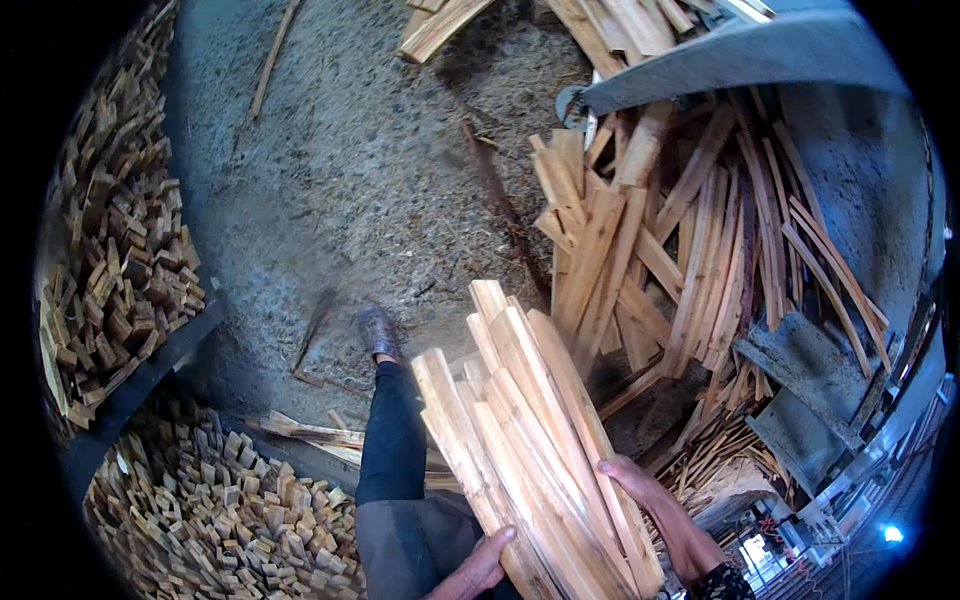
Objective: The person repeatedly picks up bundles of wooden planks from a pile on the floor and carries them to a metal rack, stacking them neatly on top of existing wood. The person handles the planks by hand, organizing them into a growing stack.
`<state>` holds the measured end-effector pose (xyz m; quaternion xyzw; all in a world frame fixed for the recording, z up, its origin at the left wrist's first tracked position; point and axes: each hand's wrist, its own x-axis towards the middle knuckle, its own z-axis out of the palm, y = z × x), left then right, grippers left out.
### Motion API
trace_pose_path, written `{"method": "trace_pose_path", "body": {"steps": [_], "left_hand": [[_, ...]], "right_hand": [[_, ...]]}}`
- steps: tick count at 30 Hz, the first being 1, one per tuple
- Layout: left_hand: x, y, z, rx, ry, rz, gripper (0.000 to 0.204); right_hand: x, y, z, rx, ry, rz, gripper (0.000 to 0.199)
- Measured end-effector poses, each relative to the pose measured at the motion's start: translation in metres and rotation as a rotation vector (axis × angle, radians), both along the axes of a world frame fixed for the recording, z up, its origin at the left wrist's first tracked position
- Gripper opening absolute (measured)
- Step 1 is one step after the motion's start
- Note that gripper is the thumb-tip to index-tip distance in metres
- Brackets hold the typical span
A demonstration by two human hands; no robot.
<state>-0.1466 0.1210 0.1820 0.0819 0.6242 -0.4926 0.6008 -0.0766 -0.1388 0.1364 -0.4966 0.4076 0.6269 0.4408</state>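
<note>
The left hand (484,564) and right hand (634,482) grip a slat bundle (530,425), while a grey bar (750,62) partly hides the loose heap (602,250) and stacked wood (120,280) lines the left.

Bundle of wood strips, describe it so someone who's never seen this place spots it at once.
Against the rough grey floor, find the dark trouser leg. Just right of it is the bundle of wood strips, with the person's left hand and right hand on its sides. Unlike the jumbled wood heap beyond it, its strips lie side by side, held in two hands.
</note>
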Motion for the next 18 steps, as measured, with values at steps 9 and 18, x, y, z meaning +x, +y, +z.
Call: {"method": "trace_pose_path", "body": {"steps": [9,18], "left_hand": [[0.077,0.027,-0.144,0.048,-0.072,0.058,0.064],[0.069,0.03,-0.184,0.288,-0.287,0.132,0.069]], "right_hand": [[0.055,0.04,-0.12,-0.077,-0.012,0.0,0.064],[0.066,0.057,-0.129,0.044,-0.04,-0.166,0.083]]}}
